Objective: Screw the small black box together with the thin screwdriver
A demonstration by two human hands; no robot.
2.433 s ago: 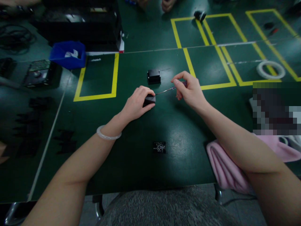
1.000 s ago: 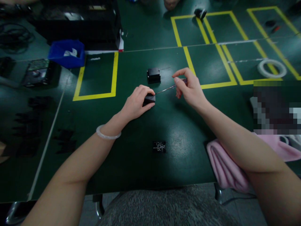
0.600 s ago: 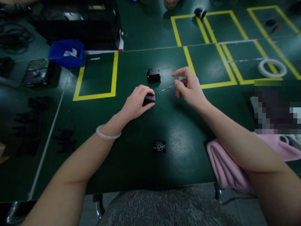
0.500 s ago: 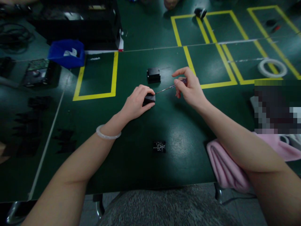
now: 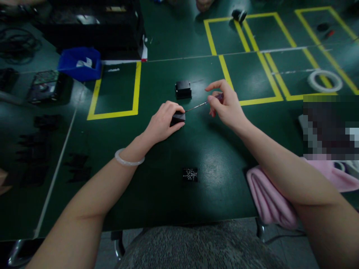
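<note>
Near the middle of the green table, my left hand (image 5: 164, 123) grips a small black block (image 5: 178, 117) between thumb and fingers. My right hand (image 5: 224, 104) holds a thin screwdriver (image 5: 199, 106) by its handle, the shaft pointing left. The tip meets the upper right edge of the block; the exact contact point is too small to make out. A second black block (image 5: 183, 89) sits just behind, with small bright spots at its sides. Closer to me lies a small black tray (image 5: 184, 179) with several silver screws (image 5: 190, 174).
A blue bin (image 5: 75, 67) stands at the back left before a large black case (image 5: 98, 33). Dark parts (image 5: 78, 166) lie at the left. A white tape roll (image 5: 325, 81) and a pink cloth (image 5: 269, 194) are at the right. A person's hand (image 5: 203, 4) shows at the top.
</note>
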